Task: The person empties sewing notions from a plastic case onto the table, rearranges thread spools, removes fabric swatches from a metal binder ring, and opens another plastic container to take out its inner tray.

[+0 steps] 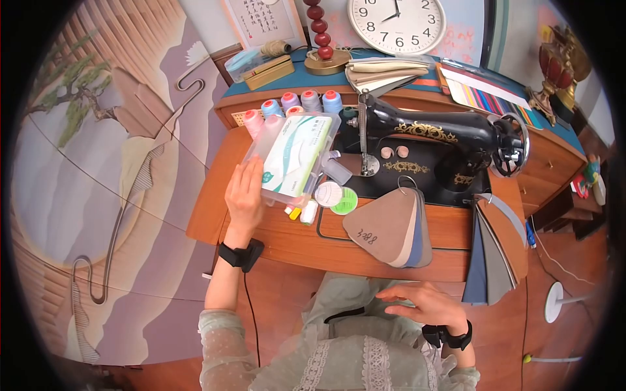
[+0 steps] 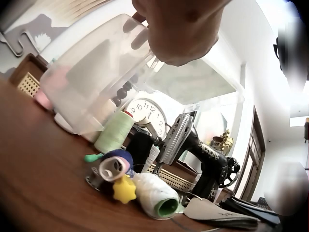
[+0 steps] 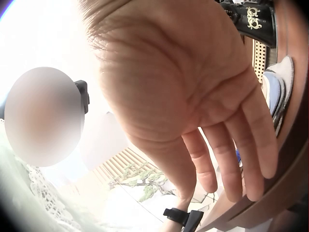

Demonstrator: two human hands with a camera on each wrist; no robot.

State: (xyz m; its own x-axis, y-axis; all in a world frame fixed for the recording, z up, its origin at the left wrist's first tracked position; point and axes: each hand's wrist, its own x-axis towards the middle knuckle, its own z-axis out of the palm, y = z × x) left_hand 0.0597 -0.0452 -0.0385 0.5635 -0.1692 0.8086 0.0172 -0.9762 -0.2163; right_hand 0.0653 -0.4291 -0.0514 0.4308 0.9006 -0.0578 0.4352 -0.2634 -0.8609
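Note:
My left hand [image 1: 245, 194] grips the near left edge of a clear plastic box [image 1: 261, 148] with a white and green label. Held at a tilt, the box overlaps the thread spools in the head view. From the left wrist, fingertips [image 2: 140, 38] show against its translucent wall. Beneath and beside it lie a green thread cone [image 2: 115, 133], a white thread spool [image 2: 157, 195] and a yellow star-shaped piece [image 2: 124, 189]. Over the lap, my right hand [image 1: 424, 304] holds nothing; its palm and loosely extended fingers [image 3: 223, 159] show in the right wrist view.
A black sewing machine [image 1: 430, 127] stands on the wooden table [image 1: 287, 244]. Ringed fabric swatches [image 1: 385, 225] lie at its front, with another set [image 1: 499, 241] hanging over the edge. Behind are several thread cones [image 1: 310, 101], a lamp base [image 1: 327, 62] and a clock [image 1: 398, 25].

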